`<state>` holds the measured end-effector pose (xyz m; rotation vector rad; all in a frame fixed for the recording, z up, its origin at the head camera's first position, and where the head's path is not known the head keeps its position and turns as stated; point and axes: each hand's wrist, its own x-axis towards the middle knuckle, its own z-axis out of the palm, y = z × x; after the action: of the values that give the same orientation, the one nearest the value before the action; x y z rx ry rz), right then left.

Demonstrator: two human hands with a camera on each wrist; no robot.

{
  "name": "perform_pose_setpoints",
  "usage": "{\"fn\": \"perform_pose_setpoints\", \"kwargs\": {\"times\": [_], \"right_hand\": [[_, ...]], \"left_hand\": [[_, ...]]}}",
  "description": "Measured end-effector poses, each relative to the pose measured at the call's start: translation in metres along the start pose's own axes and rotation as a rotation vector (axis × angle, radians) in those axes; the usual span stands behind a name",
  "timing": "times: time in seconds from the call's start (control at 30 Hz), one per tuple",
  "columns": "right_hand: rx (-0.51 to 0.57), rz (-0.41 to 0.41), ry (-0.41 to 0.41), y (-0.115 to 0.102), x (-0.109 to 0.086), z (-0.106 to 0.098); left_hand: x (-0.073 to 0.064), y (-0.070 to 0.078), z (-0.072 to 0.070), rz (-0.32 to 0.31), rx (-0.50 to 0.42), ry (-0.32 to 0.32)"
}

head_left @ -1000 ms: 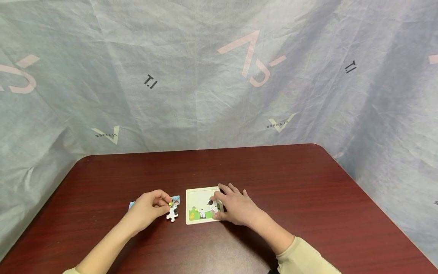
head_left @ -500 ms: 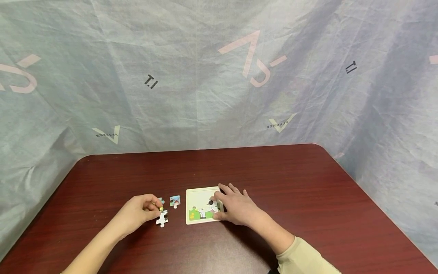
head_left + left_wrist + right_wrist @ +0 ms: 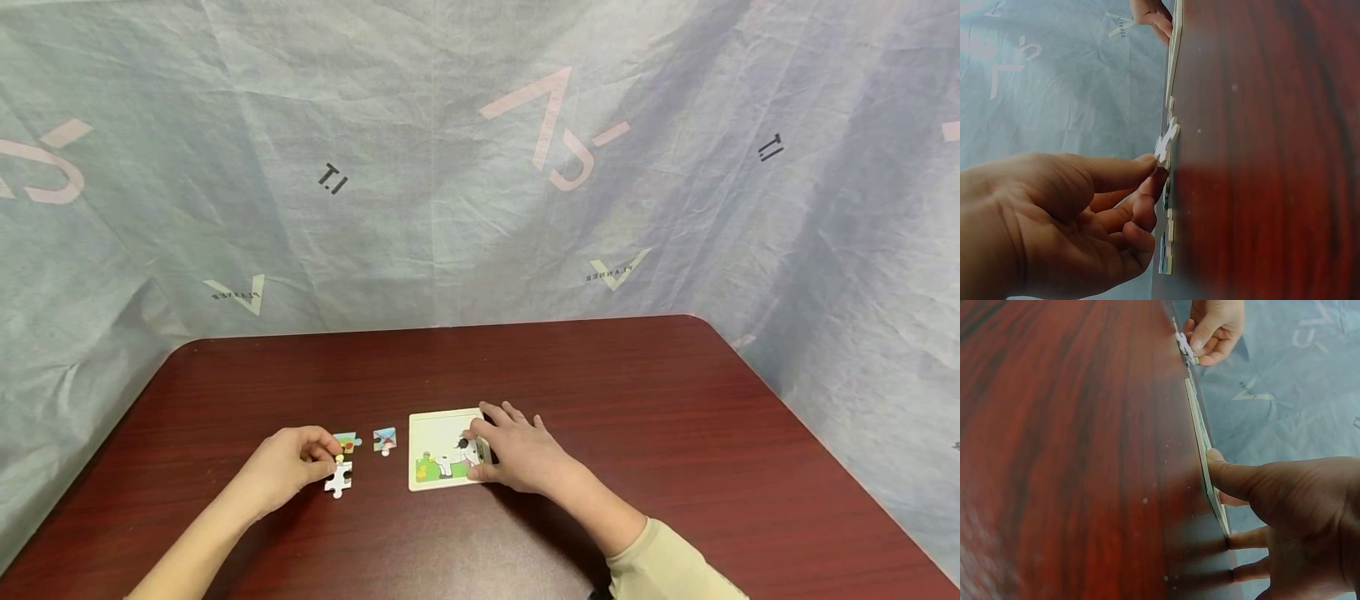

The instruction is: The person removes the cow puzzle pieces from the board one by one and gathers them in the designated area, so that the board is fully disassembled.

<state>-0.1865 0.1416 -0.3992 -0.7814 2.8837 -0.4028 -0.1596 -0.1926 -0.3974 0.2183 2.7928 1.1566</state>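
My left hand [image 3: 279,471] pinches a white jigsaw piece with black patches [image 3: 339,481] between thumb and fingertips, low over the table's left part. In the left wrist view this jigsaw piece [image 3: 1166,142] is tilted on edge at the fingertips. My right hand [image 3: 522,452] rests with spread fingers on the right side of a square cream puzzle board [image 3: 433,430]. Its thumb [image 3: 1229,478] touches the board's near edge, while other fingers reach past the board to the table. A cow's head and green grass fill the board's lower part; my right hand hides some of the picture.
Beside the held piece, a blue-and-green jigsaw piece [image 3: 348,442] lies partly behind my left fingers. Another blue piece with a red patch [image 3: 384,439] lies between it and the board. All are on a dark red wooden table [image 3: 600,375]; a grey cloth [image 3: 431,208] hangs behind.
My left hand has moved left with the white jigsaw piece, away from the board, uncovering the two blue pieces. The right hand and the board have stayed in place.
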Motion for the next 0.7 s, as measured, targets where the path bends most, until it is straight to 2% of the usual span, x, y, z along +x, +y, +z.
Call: {"fn": "perform_pose_setpoints", "kwargs": {"times": [0.7], "right_hand": [[0.013, -0.004, 0.013, 0.0011, 0.0006, 0.001]], "left_hand": [[-0.0005, -0.0016, -0.0006, -0.037, -0.022, 0.0]]}}
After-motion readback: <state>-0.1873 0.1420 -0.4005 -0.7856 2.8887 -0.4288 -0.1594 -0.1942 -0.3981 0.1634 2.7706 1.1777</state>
